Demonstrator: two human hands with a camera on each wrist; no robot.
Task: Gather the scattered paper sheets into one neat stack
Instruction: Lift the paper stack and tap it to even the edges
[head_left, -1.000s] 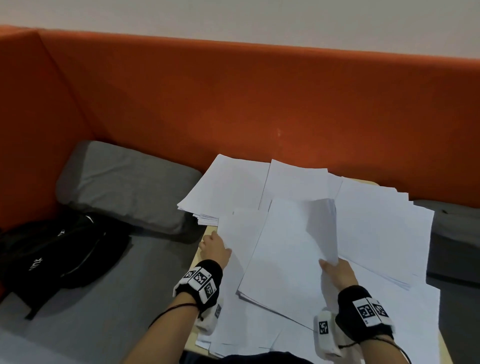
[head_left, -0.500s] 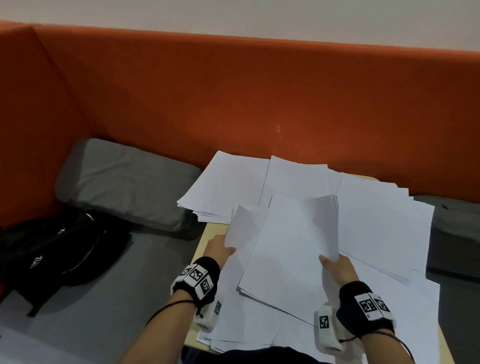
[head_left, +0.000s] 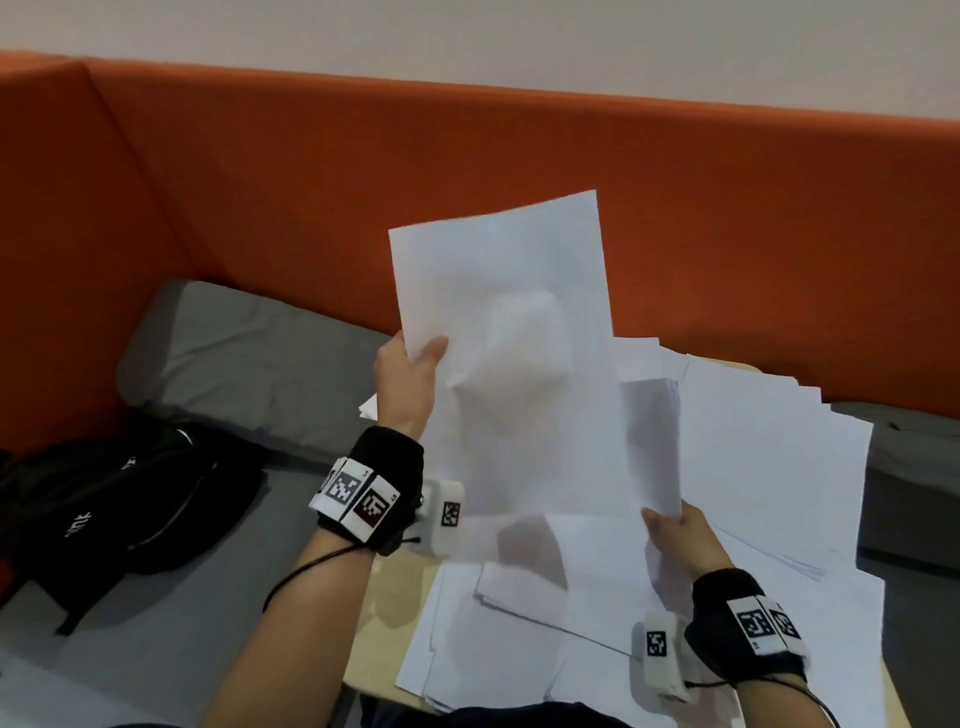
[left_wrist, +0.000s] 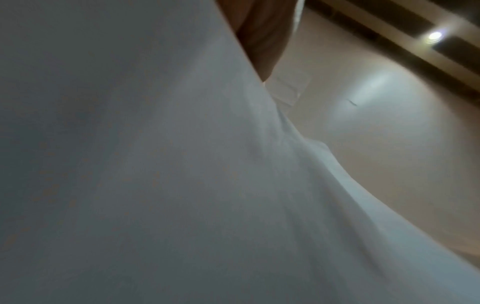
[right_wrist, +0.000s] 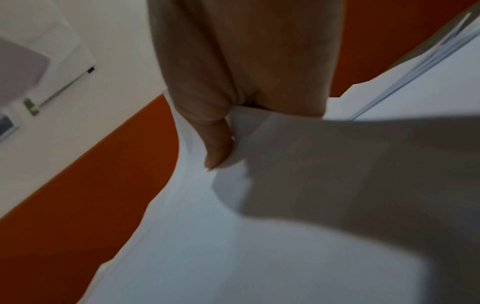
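A white sheet (head_left: 498, 291) stands nearly upright in the air above the table, bulging in its middle. My left hand (head_left: 410, 374) pinches its left edge, thumb on the near face. My right hand (head_left: 675, 530) grips the lower right corner of a lifted bundle of sheets (head_left: 652, 447); in the right wrist view the thumb (right_wrist: 215, 144) presses on that bundle (right_wrist: 233, 226). The left wrist view is mostly filled by the raised sheet (left_wrist: 155, 164). More white sheets (head_left: 769, 467) lie scattered and overlapping on the small wooden table (head_left: 384, 623).
An orange padded bench back (head_left: 311, 182) runs behind and to the left. A grey cushion (head_left: 249, 358) lies left of the table, with a black bag (head_left: 114, 499) on the grey seat beside it. Another grey seat pad (head_left: 914, 467) is at the right.
My left hand has lifted a sheet from the table's left side up into the air, hiding the far-left pile. The right hand still holds its bundle in about the same place.
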